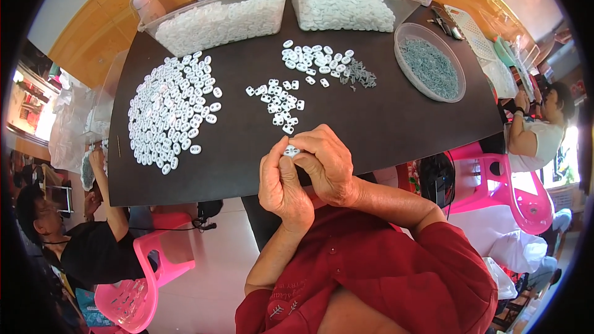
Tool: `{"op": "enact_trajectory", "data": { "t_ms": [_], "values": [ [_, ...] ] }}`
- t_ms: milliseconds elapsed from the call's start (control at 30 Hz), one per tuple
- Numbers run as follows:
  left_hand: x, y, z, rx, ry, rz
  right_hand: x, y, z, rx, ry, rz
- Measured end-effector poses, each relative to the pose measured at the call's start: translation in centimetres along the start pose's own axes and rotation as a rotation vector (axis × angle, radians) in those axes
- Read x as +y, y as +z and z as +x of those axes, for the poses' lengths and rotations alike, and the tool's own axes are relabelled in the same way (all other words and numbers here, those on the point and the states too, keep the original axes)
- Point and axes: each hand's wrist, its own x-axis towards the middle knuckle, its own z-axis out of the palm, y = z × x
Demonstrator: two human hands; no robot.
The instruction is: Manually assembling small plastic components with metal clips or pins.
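Note:
My left hand (284, 188) and my right hand (327, 164) meet at the table's near edge, both closed on one small white plastic piece (291, 151) with dark holes. Fingertips cover part of it. Just beyond my hands lies a small pile of squarish white pieces with holes (282, 104). Farther off is a group of oval white pieces (315, 57), touching a heap of small grey-green parts (359, 75). A large spread of oval white pieces (170, 111) covers the table's left side.
Two clear bins (219, 40) (346, 28) of white pieces stand at the back. A round tub (459, 86) of grey-green parts sits right on the dark table (241, 148). People work at left (93, 247) and right (535, 136). Pink chairs (148, 272) (526, 207) flank me.

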Motion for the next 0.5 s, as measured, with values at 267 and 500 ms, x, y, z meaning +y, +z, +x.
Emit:
{"op": "enact_trajectory", "data": {
  "t_ms": [267, 500],
  "values": [
    [0.7, 0.5, 0.0, -0.134, -0.173, -0.193, 0.9, -2.3, 0.3, -0.048, 0.023, -0.083],
    [0.7, 0.6, 0.8, -0.230, -0.202, -0.075, 5.1, -6.8, 6.1, -0.100, 0.010, -0.314]
  ]
}}
